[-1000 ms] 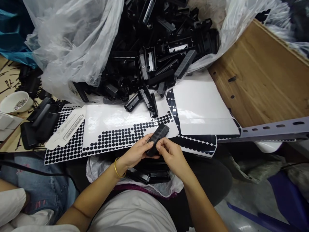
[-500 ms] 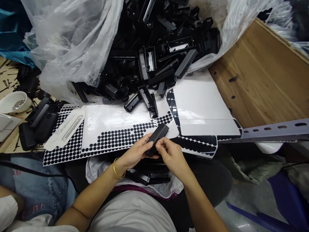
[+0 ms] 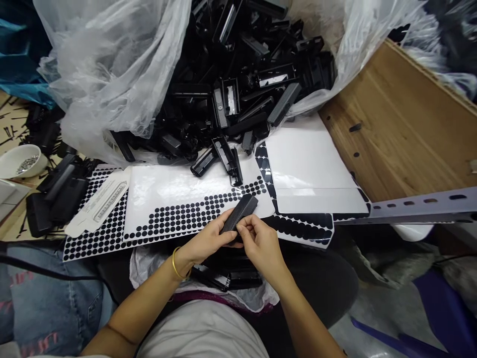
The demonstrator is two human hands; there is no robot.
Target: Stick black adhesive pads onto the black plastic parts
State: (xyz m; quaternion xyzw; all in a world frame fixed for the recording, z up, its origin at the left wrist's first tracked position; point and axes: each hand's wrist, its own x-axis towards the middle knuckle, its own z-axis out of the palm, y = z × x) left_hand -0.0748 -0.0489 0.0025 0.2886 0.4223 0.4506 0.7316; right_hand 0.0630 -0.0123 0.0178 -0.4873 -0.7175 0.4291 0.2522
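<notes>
My left hand [image 3: 208, 238] is closed round the lower end of a long black ribbed plastic part [image 3: 240, 212] that points up and to the right. My right hand [image 3: 259, 243] pinches at the same part's near end, fingertips pressed together against it. Both hands hover over my lap, just in front of white sheets of round black stickers [image 3: 179, 211]. Below the hands, a clear bag [image 3: 238, 293] on my lap holds more black parts [image 3: 227, 276]. A gold bangle sits on my left wrist.
A big clear plastic bag [image 3: 112, 74] spills a heap of black plastic parts [image 3: 238, 89] at the back. A wooden board [image 3: 402, 124] and a grey slotted metal bar [image 3: 421, 206] lie right. A white bowl [image 3: 18, 160] of small metal bits sits far left, beside another person's jeans [image 3: 44, 298].
The black part has tilted slightly flatter in my hands, and my fingers have shifted a little on it. The view has drifted a bit.
</notes>
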